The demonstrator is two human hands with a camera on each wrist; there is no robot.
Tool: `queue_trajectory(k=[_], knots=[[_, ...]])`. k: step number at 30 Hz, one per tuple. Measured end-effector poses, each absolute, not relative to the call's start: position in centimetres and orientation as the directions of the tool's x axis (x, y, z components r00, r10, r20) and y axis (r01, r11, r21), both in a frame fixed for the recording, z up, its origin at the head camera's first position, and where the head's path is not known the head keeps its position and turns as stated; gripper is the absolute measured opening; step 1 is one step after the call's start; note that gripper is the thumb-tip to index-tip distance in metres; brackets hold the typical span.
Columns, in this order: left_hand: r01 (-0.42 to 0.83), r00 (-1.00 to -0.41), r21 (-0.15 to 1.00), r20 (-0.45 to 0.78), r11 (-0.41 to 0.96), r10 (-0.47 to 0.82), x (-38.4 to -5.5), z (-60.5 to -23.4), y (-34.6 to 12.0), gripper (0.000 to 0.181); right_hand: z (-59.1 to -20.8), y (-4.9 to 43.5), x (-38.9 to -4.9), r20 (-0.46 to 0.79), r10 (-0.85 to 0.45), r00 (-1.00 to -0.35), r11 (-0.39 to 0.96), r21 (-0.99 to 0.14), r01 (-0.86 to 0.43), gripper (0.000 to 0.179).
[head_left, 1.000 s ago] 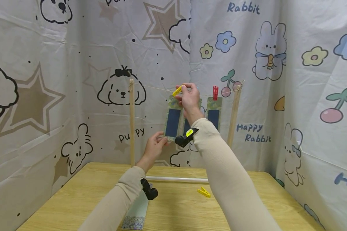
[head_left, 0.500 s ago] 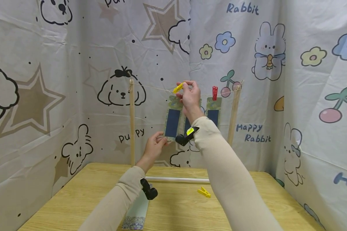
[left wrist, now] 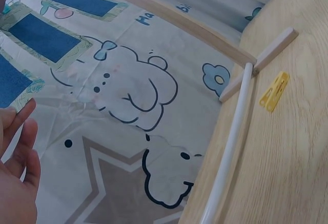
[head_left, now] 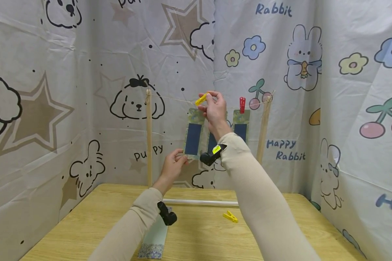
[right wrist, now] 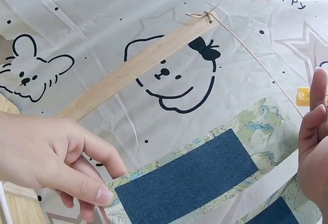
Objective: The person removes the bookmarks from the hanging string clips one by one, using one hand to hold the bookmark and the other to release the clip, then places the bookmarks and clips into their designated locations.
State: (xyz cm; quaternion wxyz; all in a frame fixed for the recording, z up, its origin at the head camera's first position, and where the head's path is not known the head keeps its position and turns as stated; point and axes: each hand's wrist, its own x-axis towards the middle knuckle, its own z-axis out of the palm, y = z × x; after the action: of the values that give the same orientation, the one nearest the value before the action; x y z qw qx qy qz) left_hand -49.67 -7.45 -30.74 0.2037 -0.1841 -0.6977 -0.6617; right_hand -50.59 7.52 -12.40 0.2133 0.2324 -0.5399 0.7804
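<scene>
**A thin card (head_left: 193,139) stood in a corner pinch**

Nearest, a pale strip (head_left: 154,232) lay flat on the table (head_left: 199,235), partly hidden by the left sleeve (head_left: 127,224). A second peg (head_left: 230,216), also yellow, lay loose beyond it, short of the white rod (head_left: 200,202).

Above the table, the left hand (head_left: 172,167) pinched the card at its bottom left corner, thumb on the front face and fingers behind. The card was raised just below the string (head_left: 170,98), its top leaning slightly right. It looked light and stiff enough to stand from that one corner, though probably thin enough to crease if squeezed hard or bent. Its rough, fibrous face seemed unlikely to slip. The patterned border, clear of the blue panel, looked the best place to hold, and a second touch near the top would likely check any swing.

The right hand (head_left: 215,110) held a peg (head_left: 201,99) between thumb and fingers, near the card's top. The peg was probably hard, light and springy, best taken by its handle ends; whether its jaws were spread could not be told, nor whether the hand touched the card.

Alongside hung a middle card (left wrist: 45,38), its fastening hidden by the right hand in the head view, and an end card (head_left: 240,132) under a red peg (head_left: 242,105). The string ran between a left post (head_left: 149,141) and a right post (head_left: 264,130), and looked slack enough to give under a push. Behind everything was the printed cloth (head_left: 117,47).
</scene>
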Motion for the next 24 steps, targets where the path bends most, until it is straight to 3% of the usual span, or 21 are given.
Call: queue_trajectory(k=[10,24], knots=[[0.509,-0.859,0.859,0.511,0.043,-0.026,-49.4,-30.9,-7.4,0.026,-13.0,8.0,-50.5,0.591,0.017,-0.807,-0.216,-0.786,-0.58,0.032],[0.517,-0.855,0.855,0.518,0.042,-0.025,-49.4,-31.4,-7.6,0.025,-13.7,8.9,-50.5,0.596,-0.067,-0.8,-0.176,-0.797,-0.578,0.036]])
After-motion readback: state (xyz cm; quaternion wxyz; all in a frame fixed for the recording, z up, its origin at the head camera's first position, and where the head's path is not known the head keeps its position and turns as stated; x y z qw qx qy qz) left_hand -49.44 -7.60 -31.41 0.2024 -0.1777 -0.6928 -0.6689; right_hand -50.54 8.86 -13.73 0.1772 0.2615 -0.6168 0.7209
